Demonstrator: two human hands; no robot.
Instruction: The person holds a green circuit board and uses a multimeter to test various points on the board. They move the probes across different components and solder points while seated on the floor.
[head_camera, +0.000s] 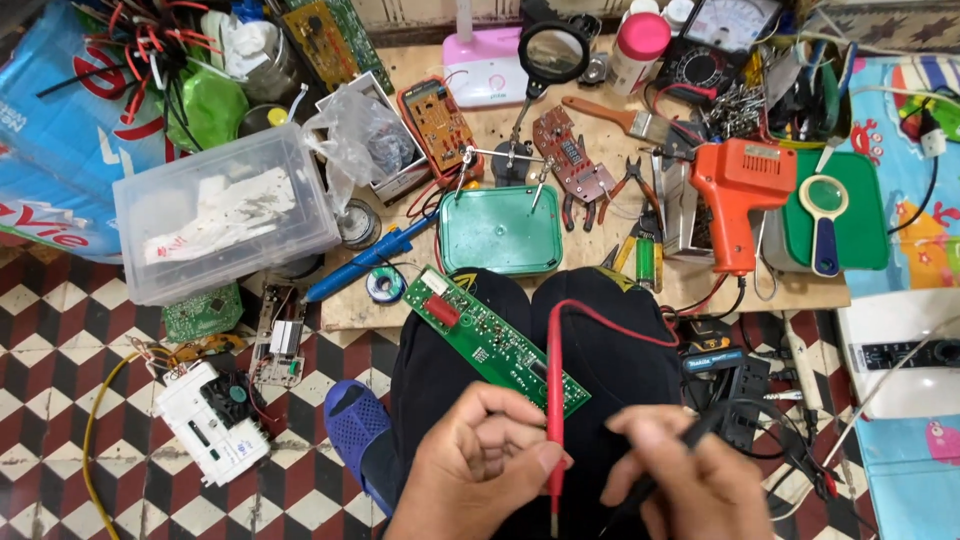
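At lower centre, the left hand (480, 460) pinches a red probe (554, 400) over the green circuit board (495, 340) on the lap; the right hand (690, 480) grips a black probe (670, 462). Upper left, a clear plastic bin (225, 210) holds white parts.

Hands: two, a left hand (480, 465) and a right hand (685, 480), lower centre of the frame.
Test probes: two, one red probe (554, 400) and one black probe (670, 460).
Long green circuit boards: one (495, 340), centre, on the lap.
Magnifiers: two, a black-rimmed magnifier (553, 52) at top centre and a blue-handled magnifying glass (824, 215) at right.
Orange soldering guns: one (738, 190).
Green trays: one (500, 230), centre of the desk.
Clear plastic boxes: one (225, 210), left.
Paintbrushes: one (615, 115).
Blue soldering irons: one (365, 262).
Orange multimeters: one (438, 125).
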